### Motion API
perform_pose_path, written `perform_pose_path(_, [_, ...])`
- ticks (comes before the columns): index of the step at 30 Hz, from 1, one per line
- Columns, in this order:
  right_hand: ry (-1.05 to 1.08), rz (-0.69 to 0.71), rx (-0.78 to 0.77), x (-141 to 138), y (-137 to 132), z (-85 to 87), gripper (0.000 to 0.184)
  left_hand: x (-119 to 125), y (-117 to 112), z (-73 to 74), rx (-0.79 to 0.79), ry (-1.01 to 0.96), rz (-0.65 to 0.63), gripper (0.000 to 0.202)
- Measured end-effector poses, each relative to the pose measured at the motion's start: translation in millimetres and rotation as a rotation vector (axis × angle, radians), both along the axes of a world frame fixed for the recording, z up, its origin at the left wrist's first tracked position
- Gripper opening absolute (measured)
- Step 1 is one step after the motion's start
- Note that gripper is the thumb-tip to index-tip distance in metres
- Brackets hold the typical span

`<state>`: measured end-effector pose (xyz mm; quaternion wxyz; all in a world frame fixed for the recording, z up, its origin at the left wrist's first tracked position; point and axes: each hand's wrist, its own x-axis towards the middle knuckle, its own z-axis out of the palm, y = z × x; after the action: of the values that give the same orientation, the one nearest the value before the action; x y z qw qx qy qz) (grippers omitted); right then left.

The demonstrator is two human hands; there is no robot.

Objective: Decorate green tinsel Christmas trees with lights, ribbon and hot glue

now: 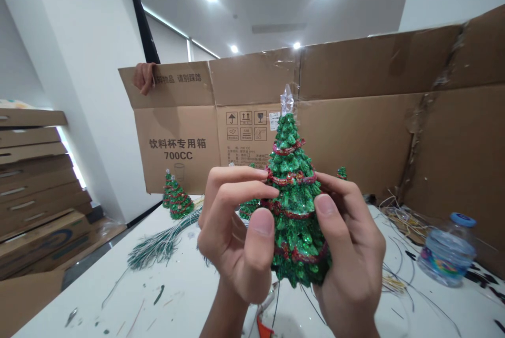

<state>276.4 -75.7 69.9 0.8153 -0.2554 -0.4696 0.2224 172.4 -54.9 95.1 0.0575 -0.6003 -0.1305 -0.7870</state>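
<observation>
From the head view, the left hand (232,232) and right hand (351,254) both hold a glittery Christmas tree (295,206) from either side, fingers curled on it, above the table (98,301). Its underside is hard to make out. Small trees (177,201) stand far left beside a wire bundle (160,246); a water bottle (447,251) lies right. Another person's hand (144,77) grips the cardboard sheet (355,117).

Left hand (232,238) and right hand (349,254) partly hide the glitter tree (295,232) — its lower middle.

Left hand (232,238), right hand (351,259), both curled
</observation>
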Motion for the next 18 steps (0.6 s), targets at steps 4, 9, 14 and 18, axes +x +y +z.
perform_pose_path(4, [0.012,0.021,-0.010,0.0,-0.8,-1.3,0.020,-0.8,0.8,-0.5,0.021,0.009,0.036,0.022])
perform_pose_path(9, [0.021,0.030,-0.007,-1.1,1.0,-0.6,0.019,-1.9,2.4,-2.3,0.021,0.020,0.046,0.024])
perform_pose_path(14, [0.009,0.022,-0.001,-1.7,1.4,-0.9,0.021,-2.3,2.0,-3.7,-0.018,0.001,0.009,0.025])
perform_pose_path(18, [0.006,0.017,0.000,-1.8,0.1,-2.0,0.020,-2.3,0.9,-3.3,-0.030,-0.003,0.005,0.025])
